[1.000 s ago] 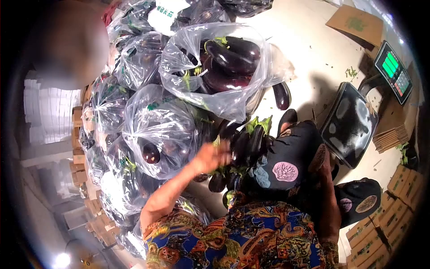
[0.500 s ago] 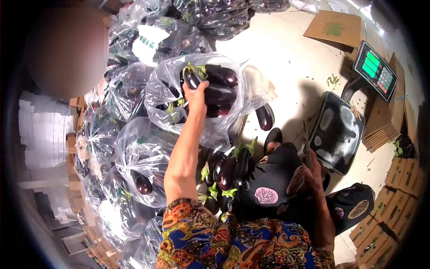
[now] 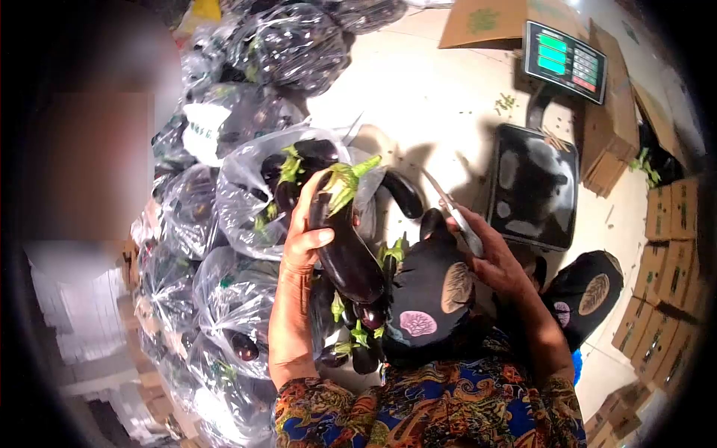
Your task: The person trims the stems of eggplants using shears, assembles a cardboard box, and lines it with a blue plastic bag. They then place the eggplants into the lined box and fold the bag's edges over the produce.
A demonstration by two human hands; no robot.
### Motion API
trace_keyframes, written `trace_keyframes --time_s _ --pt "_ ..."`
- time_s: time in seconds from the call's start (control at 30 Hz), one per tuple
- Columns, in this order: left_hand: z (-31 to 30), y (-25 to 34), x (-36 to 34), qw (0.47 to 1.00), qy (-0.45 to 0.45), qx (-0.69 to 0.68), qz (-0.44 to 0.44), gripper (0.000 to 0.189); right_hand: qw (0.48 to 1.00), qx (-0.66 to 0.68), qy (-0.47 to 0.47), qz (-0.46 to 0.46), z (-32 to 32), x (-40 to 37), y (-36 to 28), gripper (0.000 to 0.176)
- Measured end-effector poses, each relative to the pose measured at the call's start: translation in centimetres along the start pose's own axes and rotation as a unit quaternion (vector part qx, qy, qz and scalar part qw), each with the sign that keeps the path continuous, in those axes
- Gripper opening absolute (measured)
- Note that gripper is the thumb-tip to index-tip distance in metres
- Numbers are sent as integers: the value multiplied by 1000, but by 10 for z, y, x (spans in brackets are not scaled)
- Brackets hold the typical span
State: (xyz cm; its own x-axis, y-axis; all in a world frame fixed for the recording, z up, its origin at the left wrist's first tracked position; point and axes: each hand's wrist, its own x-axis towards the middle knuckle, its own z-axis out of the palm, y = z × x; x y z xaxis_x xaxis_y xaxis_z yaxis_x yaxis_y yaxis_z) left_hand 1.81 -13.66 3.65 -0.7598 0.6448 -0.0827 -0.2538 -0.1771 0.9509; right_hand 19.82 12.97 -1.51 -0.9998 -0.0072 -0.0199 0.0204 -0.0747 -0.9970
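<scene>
My left hand (image 3: 305, 237) is wrapped round a large dark eggplant (image 3: 349, 257), its green calyx and stem (image 3: 349, 183) pointing up and right. Behind it, an open clear plastic bag (image 3: 243, 213) holds several more eggplants (image 3: 317, 151). In my right hand (image 3: 497, 257) is what looks like a pair of scissors (image 3: 467, 231), the thin blades pointing up and left. They are apart from the eggplant. A loose eggplant (image 3: 403, 194) lies on the floor beside the bag. Several others (image 3: 364, 358) are piled by my leg, partly hidden.
Filled plastic bags (image 3: 287, 48) crowd the left side and back. A black platform scale (image 3: 534, 190) with a lit display (image 3: 564, 60) stands to the right, near flattened cardboard (image 3: 609, 142). Stacked cartons (image 3: 665, 272) line the far right. A blurred person (image 3: 93, 164) is at left.
My left hand has lifted an eggplant out of the open bag and brought it toward me. My right hand has risen from beside my knee with the scissors. The view has shifted right.
</scene>
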Motion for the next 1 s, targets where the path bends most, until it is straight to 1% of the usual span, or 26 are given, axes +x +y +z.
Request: trace_keyframes --time_s 0.07,0.1,0.13,0.17,0.2,0.3,0.33,0.43,0.53,0.63,0.73,0.83,0.93,0.97,1.0 --pt "11 -6 10 999 -2 50 -20 100 1000 17 0 -3 -2 4 -10 72" --pt "19 -4 15 998 -28 47 -31 100 1000 21 4 -1 -3 5 -15 70" --pt "24 -6 18 998 -28 50 -30 100 1000 18 8 -2 -3 5 -18 69" --pt "28 -7 20 998 -27 53 -29 99 1000 0 16 13 -2 5 -22 67" --pt "30 -6 22 997 -29 57 -32 99 999 -19 24 28 -2 6 -25 69" --pt "30 -8 27 997 -32 58 -33 98 991 -108 58 -46 2 8 -16 73" --pt "30 -8 27 997 -35 57 -38 98 994 -95 50 -16 1 5 -20 74" --pt "27 -10 29 995 -41 85 -35 95 994 -93 49 -16 1 7 -21 74" --pt "27 -12 35 990 -49 126 -26 93 994 -100 39 10 0 9 -25 75" --pt "28 -12 38 987 -62 144 -25 93 996 -79 37 31 0 9 -24 76" --pt "28 -12 39 983 -70 169 -13 92 997 -55 49 7 2 9 -14 78" --pt "28 -14 38 982 -67 177 -19 91 998 -26 46 19 4 8 -13 80" --pt "33 -15 38 978 -69 197 -15 91 998 29 41 36 3 6 -16 74" --pt "34 -15 38 976 -70 207 -11 90 997 3 58 48 5 5 -16 69" --pt "34 -17 39 964 -70 255 4 90 995 -22 72 59 8 5 -15 65"
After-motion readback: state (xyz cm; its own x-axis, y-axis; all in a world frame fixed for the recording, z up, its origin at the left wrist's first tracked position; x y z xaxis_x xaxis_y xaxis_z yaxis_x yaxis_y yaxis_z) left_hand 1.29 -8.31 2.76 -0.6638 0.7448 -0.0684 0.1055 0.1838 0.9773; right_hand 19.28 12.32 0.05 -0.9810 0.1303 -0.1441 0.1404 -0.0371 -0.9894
